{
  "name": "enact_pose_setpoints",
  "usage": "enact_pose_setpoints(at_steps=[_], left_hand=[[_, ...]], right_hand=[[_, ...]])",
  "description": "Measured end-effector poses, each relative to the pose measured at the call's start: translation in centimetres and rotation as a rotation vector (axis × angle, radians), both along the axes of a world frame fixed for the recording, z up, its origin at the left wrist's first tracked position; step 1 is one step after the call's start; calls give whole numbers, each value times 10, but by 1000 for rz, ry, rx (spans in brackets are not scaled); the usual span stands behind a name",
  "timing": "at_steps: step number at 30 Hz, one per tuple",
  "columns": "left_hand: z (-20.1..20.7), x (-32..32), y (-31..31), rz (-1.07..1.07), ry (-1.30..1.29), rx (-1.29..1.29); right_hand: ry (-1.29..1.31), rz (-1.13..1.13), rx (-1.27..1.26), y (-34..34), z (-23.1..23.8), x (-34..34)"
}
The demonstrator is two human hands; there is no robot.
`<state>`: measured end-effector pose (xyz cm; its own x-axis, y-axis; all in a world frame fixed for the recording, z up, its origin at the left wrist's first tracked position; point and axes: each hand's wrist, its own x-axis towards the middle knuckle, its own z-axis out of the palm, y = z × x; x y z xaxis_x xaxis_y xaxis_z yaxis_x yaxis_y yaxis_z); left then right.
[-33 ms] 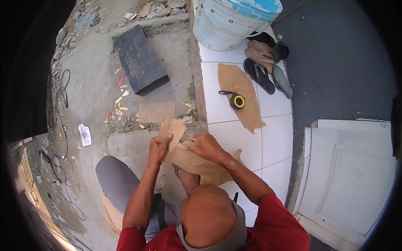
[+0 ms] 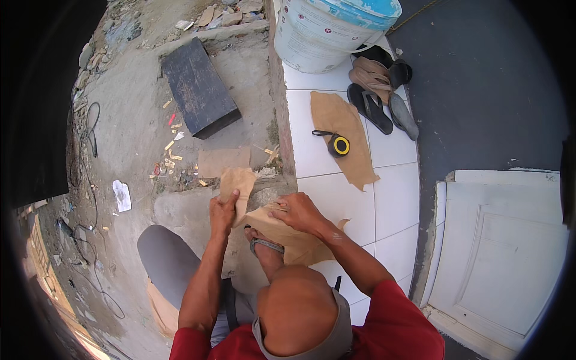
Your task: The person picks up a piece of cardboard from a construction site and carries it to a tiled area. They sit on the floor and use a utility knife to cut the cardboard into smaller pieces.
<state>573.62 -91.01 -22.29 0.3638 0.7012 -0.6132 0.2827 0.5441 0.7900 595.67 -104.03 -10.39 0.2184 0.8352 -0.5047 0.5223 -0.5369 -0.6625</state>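
Note:
My left hand (image 2: 223,211) pinches a strip of brown paper (image 2: 239,179), thumb on top. The strip stands up above the hand, and its lower end meets the larger brown sheet (image 2: 303,243) at a narrow point. Whether the two are still joined there I cannot tell. My right hand (image 2: 298,213) is closed on the upper edge of that larger sheet, which is bunched under the fingers. The sheet hangs down over the tiled edge, next to my sandalled foot (image 2: 266,249).
A yellow and black tape measure (image 2: 339,146) lies on another brown sheet (image 2: 345,117) on the white tiles (image 2: 396,204). Beyond are sandals (image 2: 372,108) and a white bucket (image 2: 327,36). A dark block (image 2: 201,90) and a flat brown piece (image 2: 225,162) rest on the concrete.
My left hand has moved a little left and down with the strip, widening the gap between it and the larger sheet. More of my foot shows. My right hand has barely shifted.

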Motion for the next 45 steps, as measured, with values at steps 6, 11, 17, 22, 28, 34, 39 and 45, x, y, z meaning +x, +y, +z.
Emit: enact_pose_setpoints(at_steps=[6,11,17,22,28,34,39,45], left_hand=[[-25,-57,83,407,58,57],[9,-5,69,-65,-7,325],[83,72,28,-367,-17,527],[61,66,4,-488,-206,634],[61,53,-8,-548,-24,237],[42,38,-1,-522,-48,133],[78,63,31,-933,156,215],[56,70,38,-744,38,41]], right_hand=[[104,-442,26,-80,42,91],[303,-322,-9,-85,9,109],[219,-106,158,-18,13,69],[168,-85,298,13,-10,48],[85,-319,290,-8,-25,64],[211,-223,-80,-39,-28,79],[238,-212,137,-30,-21,57],[272,-412,284,-12,-30,45]])
